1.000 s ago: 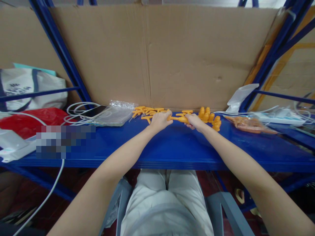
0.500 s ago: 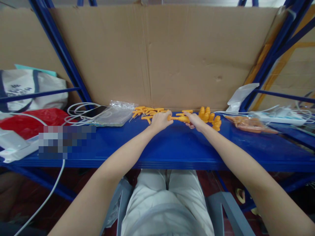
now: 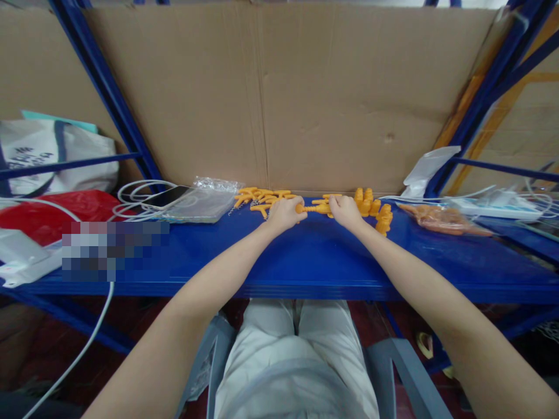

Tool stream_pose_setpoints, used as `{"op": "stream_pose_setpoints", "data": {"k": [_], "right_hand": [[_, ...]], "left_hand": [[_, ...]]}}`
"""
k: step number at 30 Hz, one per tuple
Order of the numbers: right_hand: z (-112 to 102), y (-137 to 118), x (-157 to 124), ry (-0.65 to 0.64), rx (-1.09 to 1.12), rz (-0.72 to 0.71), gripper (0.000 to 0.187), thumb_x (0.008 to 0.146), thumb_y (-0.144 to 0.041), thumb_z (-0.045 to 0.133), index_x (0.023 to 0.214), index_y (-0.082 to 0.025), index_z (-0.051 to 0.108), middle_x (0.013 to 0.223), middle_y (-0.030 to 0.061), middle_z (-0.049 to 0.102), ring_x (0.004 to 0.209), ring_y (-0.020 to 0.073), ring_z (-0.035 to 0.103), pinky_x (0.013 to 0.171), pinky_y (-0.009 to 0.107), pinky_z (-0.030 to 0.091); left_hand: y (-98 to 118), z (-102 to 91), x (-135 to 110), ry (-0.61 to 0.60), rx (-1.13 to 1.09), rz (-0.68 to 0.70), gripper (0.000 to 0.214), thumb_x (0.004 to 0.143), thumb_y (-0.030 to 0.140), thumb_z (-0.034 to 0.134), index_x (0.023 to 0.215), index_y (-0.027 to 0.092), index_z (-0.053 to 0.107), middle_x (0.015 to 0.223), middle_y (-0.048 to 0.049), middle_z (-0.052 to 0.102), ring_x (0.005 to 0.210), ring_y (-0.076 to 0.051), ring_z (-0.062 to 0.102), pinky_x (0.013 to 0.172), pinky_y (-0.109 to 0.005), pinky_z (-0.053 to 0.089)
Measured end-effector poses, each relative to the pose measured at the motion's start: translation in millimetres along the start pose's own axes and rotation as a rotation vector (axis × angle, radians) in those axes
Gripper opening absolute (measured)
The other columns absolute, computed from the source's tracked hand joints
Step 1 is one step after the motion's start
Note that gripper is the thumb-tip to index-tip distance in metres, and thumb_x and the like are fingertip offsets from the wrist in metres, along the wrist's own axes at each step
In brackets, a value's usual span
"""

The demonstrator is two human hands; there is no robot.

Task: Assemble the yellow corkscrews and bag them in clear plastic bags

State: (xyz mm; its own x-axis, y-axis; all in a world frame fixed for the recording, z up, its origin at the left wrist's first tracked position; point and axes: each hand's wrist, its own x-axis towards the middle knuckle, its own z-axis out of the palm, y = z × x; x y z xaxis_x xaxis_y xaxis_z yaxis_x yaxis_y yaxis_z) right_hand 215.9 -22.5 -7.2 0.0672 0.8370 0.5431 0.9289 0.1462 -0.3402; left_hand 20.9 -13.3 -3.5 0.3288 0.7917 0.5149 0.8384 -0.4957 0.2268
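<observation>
Both my hands reach to the back of a blue shelf (image 3: pixel 314 262). My left hand (image 3: pixel 285 213) and my right hand (image 3: pixel 345 210) are closed on the two ends of one long orange plastic piece (image 3: pixel 313 208), held level just above the shelf. Behind my left hand lies a scatter of thin orange parts (image 3: pixel 258 198) with a small chain. Chunky orange pieces (image 3: pixel 376 209) stand in a cluster just right of my right hand.
A phone (image 3: pixel 168 196) with white cables and a clear plastic bag (image 3: pixel 205 202) lie at the left. A red bag (image 3: pixel 48 216) and a white tote (image 3: pixel 48 154) sit far left. A bag of brownish parts (image 3: pixel 441 220) and a power strip (image 3: pixel 493 207) are at the right. Cardboard (image 3: pixel 305 99) backs the shelf.
My right hand has turned over the orange piece and closed more tightly on its right end. The left hand keeps its grip in the same place.
</observation>
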Motion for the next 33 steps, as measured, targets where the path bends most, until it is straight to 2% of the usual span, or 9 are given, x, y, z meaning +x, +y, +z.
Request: {"op": "stream_pose_setpoints", "data": {"k": [7,10,13,16,19,23,26,29,33], "right_hand": [[-4,-1,-1,-0.05,0.141,0.015,0.046,0.099,-0.037,0.042,0.062,-0.019,0.061,0.065,0.0102,0.07,0.075,0.0233,0.07,0.064,0.027,0.048],[-9,-3,-3,-0.147,0.323,0.03,0.048,0.099,-0.048,0.047,0.062,-0.019,0.057,0.054,0.0031,0.061,0.054,0.0163,0.061,0.052,0.024,0.044],[-12,-5,-5,-0.266,0.575,0.071,0.034,0.094,-0.044,0.06,0.072,-0.018,0.059,0.057,-0.0008,0.06,0.043,0.0102,0.052,0.043,0.021,0.041],[-9,-4,-5,-0.319,0.758,0.086,0.024,0.087,-0.038,0.073,0.083,-0.018,0.061,0.061,-0.0016,0.061,0.047,0.0101,0.056,0.044,0.02,0.046],[-2,5,0,-0.256,0.82,0.042,0.03,0.082,-0.044,0.077,0.088,-0.018,0.061,0.063,-0.0015,0.061,0.054,0.0115,0.06,0.054,0.023,0.052],[8,28,11,0.042,0.637,-0.089,0.033,0.082,-0.047,0.074,0.096,-0.02,0.061,0.082,0.0037,0.065,0.073,0.019,0.065,0.066,0.034,0.056],[10,43,17,0.187,0.347,-0.222,0.025,0.084,-0.033,0.07,0.103,-0.02,0.062,0.104,0.0105,0.065,0.096,0.0262,0.065,0.082,0.042,0.055],[10,46,17,0.179,0.137,-0.28,0.025,0.088,-0.023,0.059,0.113,-0.021,0.062,0.116,0.012,0.061,0.103,0.0271,0.063,0.09,0.045,0.052],[10,32,8,0.007,-0.147,-0.334,0.031,0.094,-0.018,0.045,0.121,-0.021,0.061,0.122,0.0131,0.058,0.104,0.0257,0.061,0.09,0.039,0.051]], "left_hand": [[-1,-1.0,2,-0.007,0.011,-0.007,0.023,0.079,0.028,0.067,0.1,0.022,0.072,0.086,-0.0069,0.075,0.089,-0.029,0.07,0.074,-0.032,0.049],[-12,5.0,7,-0.01,-0.054,0.02,0.02,0.078,0.026,0.068,0.096,0.021,0.072,0.084,-0.006,0.074,0.086,-0.026,0.069,0.074,-0.031,0.05],[-28,11.9,12,-0.044,-0.131,0.05,0.019,0.079,0.026,0.067,0.096,0.018,0.072,0.082,-0.0051,0.073,0.081,-0.023,0.069,0.072,-0.029,0.049],[-41,13.5,16,-0.064,-0.181,0.116,0.031,0.083,0.026,0.065,0.112,0.016,0.07,0.085,-0.0046,0.074,0.081,-0.02,0.068,0.074,-0.028,0.051],[-49,8.3,18,-0.033,-0.157,0.142,0.053,0.085,0.025,0.065,0.137,0.018,0.059,0.096,-0.0053,0.074,0.089,-0.019,0.069,0.082,-0.029,0.052],[-59,-1.5,21,0.038,-0.02,0.012,0.047,0.09,0.024,0.059,0.136,0.019,0.061,0.118,-0.0088,0.072,0.11,-0.023,0.066,0.096,-0.032,0.051],[-68,-4.9,22,-0.034,0.128,-0.107,0.035,0.091,0.019,0.052,0.12,0.018,0.073,0.124,-0.0112,0.07,0.118,-0.025,0.064,0.102,-0.032,0.049],[-75,-4.6,21,-0.16,0.242,-0.168,0.038,0.087,0.011,0.053,0.117,0.02,0.075,0.124,-0.0114,0.07,0.118,-0.025,0.064,0.102,-0.032,0.049],[-79,-2.4,20,-0.281,0.284,-0.19,0.041,0.082,0.007,0.057,0.114,0.026,0.075,0.122,-0.0073,0.072,0.116,-0.024,0.066,0.1,-0.029,0.049]]}}
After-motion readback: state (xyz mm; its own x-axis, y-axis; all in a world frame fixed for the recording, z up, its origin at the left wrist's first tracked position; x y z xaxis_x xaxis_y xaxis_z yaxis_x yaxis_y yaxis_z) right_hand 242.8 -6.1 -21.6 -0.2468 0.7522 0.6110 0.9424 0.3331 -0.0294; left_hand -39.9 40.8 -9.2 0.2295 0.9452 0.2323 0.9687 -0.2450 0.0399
